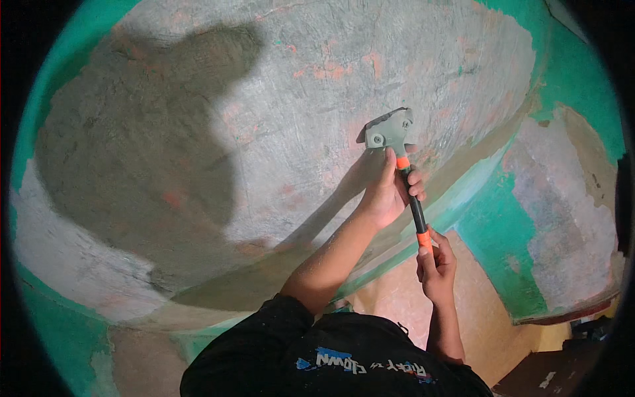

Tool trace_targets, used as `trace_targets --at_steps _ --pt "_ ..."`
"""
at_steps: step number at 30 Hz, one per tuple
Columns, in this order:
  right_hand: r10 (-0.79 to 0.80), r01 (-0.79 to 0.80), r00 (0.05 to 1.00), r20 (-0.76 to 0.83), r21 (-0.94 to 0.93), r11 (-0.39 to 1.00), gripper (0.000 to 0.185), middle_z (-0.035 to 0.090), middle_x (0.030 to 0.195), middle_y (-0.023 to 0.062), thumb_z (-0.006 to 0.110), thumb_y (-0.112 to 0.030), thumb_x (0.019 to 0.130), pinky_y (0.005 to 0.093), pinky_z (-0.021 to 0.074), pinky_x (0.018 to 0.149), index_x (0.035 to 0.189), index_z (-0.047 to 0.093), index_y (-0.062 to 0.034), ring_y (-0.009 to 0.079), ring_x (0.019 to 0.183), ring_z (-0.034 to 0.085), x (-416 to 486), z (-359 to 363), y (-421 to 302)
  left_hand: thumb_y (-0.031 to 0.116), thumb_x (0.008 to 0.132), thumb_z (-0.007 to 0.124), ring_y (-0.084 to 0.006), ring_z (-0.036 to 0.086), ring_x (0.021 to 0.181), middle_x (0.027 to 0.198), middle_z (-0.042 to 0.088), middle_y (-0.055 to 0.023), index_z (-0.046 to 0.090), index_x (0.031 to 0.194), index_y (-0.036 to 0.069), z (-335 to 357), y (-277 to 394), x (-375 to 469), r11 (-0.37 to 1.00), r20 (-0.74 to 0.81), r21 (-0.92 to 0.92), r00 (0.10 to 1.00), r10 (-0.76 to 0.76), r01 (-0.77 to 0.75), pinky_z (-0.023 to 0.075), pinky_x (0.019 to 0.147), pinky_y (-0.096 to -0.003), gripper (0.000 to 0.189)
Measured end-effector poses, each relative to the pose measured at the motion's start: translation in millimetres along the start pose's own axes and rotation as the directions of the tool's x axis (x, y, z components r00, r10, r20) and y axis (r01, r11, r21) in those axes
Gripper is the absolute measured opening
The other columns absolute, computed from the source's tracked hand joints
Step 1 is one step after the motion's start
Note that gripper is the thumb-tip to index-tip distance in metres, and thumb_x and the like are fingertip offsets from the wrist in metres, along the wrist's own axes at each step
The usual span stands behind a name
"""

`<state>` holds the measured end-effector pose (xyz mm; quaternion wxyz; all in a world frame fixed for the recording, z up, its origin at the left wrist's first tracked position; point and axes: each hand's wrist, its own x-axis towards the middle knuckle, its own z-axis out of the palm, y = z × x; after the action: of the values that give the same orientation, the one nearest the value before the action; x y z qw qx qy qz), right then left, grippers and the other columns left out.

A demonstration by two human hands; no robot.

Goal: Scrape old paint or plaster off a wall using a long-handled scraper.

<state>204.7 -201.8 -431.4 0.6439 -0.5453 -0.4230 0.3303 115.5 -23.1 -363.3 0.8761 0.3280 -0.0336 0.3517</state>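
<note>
A paint scraper has a grey metal head [389,130] fixed with two screws and a black shaft [417,211] with orange bands. My left hand [387,198] is shut around the shaft just below the head, its thumb up along the neck. Lower down, my right hand [437,270] grips the orange end of the handle. The blade edge lies at or very close to a wall [297,109], tilted up to the left; firm contact is hard to tell. That surface is mostly bare grey, with faint scratches and orange-pink paint traces.
Green paint [501,243] rings the bare patch and covers parts of the adjoining wall at right, which has another stripped area [570,213]. Pale tiled floor [481,293] shows below my right hand. A brown box-like object [550,372] sits at lower right. My shadow darkens the wall's left side.
</note>
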Motion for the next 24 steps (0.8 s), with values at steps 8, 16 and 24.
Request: trace_targets --at_steps 8,16,24 --pt "0.04 -0.041 0.999 0.017 0.059 0.997 0.044 0.051 0.067 -0.0052 0.06 -0.018 0.098 0.0205 0.033 0.046 0.139 0.049 -0.006 0.0029 0.051 0.043 -3 0 -2 0.061 0.098 0.043 -0.0156 0.047 0.069 0.078 0.046 -0.0011 0.044 0.129 0.015 4 5 -3 0.999 0.01 0.047 1.0 0.007 -0.008 0.0441 0.072 -0.0373 0.056" --pt "0.015 -0.015 1.0 0.01 0.059 0.998 0.045 0.05 0.066 -0.0058 0.06 -0.017 0.098 0.0203 0.0317 0.045 0.14 0.049 -0.0059 0.0024 0.05 0.042 5 4 -22 0.061 0.098 0.044 -0.015 0.046 0.069 0.078 0.045 0.0004 0.042 0.131 0.018 22 18 4 0.991 0.021 0.13 0.999 0.039 -0.042 0.042 0.072 -0.0356 0.054" --pt "-0.013 0.008 0.999 0.05 0.091 0.996 0.044 0.049 0.064 -0.0052 0.058 -0.017 0.099 0.0204 0.032 0.043 0.14 0.048 -0.0045 0.0027 0.048 0.041 7 7 -27 0.06 0.097 0.046 -0.0149 0.047 0.069 0.078 0.046 0.0002 0.044 0.128 0.019 24 25 3 0.984 0.05 0.157 0.996 0.074 -0.081 0.0431 0.072 -0.0362 0.052"
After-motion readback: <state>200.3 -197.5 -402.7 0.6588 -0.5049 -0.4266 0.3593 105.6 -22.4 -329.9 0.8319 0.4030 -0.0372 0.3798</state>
